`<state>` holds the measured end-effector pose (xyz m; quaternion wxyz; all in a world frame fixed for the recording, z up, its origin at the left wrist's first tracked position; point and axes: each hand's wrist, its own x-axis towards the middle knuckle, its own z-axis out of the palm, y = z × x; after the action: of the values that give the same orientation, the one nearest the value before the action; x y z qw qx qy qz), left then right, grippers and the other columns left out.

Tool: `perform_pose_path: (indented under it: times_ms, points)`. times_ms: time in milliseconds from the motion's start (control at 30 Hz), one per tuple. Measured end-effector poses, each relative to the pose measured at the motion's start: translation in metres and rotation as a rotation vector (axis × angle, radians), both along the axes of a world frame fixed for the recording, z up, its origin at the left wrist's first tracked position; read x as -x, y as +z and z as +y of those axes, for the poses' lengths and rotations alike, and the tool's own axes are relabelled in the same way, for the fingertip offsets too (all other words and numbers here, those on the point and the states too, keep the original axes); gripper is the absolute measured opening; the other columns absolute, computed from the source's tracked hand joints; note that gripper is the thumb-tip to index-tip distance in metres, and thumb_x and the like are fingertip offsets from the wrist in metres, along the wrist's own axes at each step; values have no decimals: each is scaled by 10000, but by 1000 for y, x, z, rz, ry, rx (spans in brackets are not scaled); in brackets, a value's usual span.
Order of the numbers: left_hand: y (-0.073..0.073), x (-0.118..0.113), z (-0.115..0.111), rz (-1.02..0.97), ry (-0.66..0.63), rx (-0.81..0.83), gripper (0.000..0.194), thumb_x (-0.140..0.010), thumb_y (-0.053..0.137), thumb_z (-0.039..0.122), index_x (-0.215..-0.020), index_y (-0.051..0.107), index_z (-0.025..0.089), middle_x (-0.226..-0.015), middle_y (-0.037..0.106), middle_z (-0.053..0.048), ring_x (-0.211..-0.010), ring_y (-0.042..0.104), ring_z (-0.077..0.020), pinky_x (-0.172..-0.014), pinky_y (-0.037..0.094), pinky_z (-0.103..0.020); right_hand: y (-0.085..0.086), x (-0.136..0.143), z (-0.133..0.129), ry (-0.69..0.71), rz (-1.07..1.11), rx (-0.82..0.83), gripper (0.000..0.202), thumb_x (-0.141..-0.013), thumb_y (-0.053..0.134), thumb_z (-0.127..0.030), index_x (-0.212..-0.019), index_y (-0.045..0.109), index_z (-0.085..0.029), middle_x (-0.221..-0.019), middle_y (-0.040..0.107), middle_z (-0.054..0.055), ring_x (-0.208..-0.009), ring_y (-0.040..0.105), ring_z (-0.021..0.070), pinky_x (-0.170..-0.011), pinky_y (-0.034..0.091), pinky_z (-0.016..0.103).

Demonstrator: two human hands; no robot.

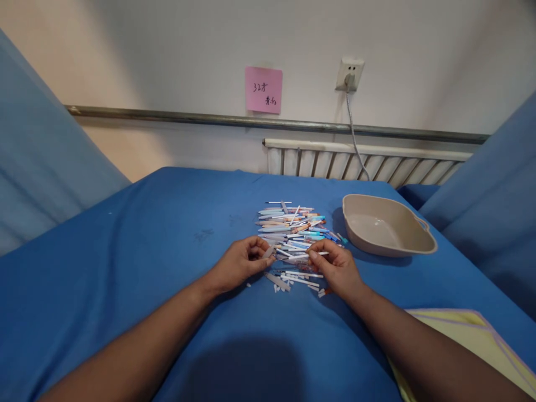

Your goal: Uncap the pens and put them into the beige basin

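Observation:
A long pile of pens and pen parts (274, 223) lies on the blue cloth in front of me, with white refills, grey pieces and orange and blue barrels in it. At the pile's left side my left hand (247, 261) pinches a flat grey piece (269, 251) between thumb and fingers. On the right, my right hand (333, 265) is closed on a thin white stick (298, 257) that points left toward the other hand. Below both hands lie more white sticks (301, 280), another grey piece (278, 281) and small white bits.
A beige plastic basin (389, 245) stands right of the pile on the blue cloth (167, 223). A yellow cloth (473, 335) lies at the lower right. Behind are a radiator (318, 162), a pipe, a pink note (263, 89) and a plugged socket. Blue curtains hang at both sides.

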<state>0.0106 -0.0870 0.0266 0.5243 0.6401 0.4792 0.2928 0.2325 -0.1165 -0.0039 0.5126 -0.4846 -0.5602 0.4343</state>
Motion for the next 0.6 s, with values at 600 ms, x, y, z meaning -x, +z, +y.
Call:
perform_pose_path:
  times_ms: [600]
  points:
    - [-1, 3, 1, -13, -38, 3, 298, -706, 710, 355, -835, 546, 143, -655, 560, 18, -560, 479, -83, -509, 351, -196, -2, -2, 0, 13, 8, -4, 217, -766, 603, -399, -744, 578, -184, -613, 578, -14, -536, 538, 115, -526, 450, 231]
